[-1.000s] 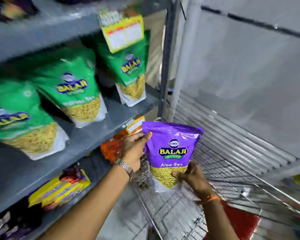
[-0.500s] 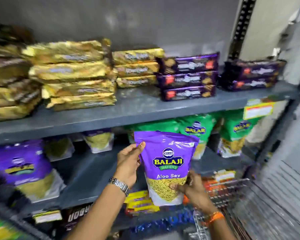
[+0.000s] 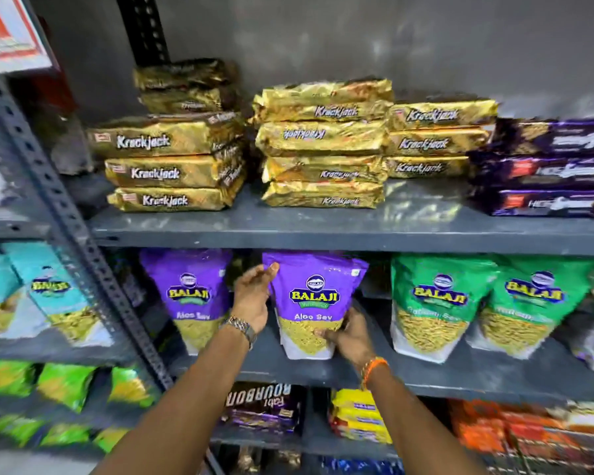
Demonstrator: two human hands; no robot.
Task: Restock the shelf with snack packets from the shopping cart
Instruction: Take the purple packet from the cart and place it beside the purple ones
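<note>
A purple Aloo Sev packet [image 3: 314,303] stands upright on the grey middle shelf [image 3: 460,375], between another purple Aloo Sev packet [image 3: 191,296] on its left and green packets [image 3: 436,303] on its right. My left hand [image 3: 252,296] grips its upper left edge, thumb at the top corner. My right hand [image 3: 352,337] holds its lower right corner, fingers across the clear window. The shopping cart shows only as a blurred wire edge [image 3: 528,454] at the bottom right.
Gold Krackjack packs [image 3: 172,166] and dark purple biscuit packs [image 3: 546,173] are stacked on the shelf above. Teal packets [image 3: 48,289] fill the bay to the left of a perforated upright [image 3: 66,214]. Bourbon packs [image 3: 261,406] and yellow packs [image 3: 357,416] sit below.
Both hands carried the purple packet from over the cart up to the middle shelf and set it upright beside the other purple packet. The view swung left to face the shelves.
</note>
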